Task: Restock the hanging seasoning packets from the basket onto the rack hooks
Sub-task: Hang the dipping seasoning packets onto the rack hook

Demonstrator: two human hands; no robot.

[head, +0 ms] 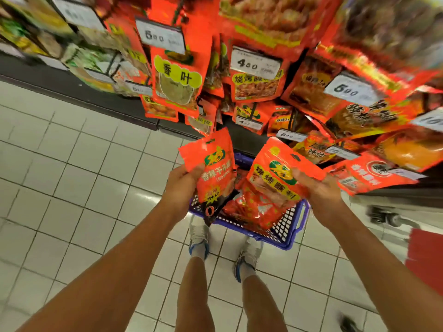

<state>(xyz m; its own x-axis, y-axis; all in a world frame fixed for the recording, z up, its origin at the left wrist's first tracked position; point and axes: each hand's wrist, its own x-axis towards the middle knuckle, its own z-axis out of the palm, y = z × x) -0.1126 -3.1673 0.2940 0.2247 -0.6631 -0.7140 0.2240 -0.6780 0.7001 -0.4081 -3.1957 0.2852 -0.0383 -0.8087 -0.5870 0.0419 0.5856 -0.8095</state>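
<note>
I am holding red foil seasoning packet (212, 171) in left hand (183, 180) grip, second red packet (279, 178) in right hand (318, 188); purple plastic basket (291, 226) sitting below, crowded rack packets (177, 77) hanging ahead.

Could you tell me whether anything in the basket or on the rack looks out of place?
One dark packet hangs over the purple basket's near rim, unlike the red packets inside. The left hand and right hand each hold red packets.
</note>
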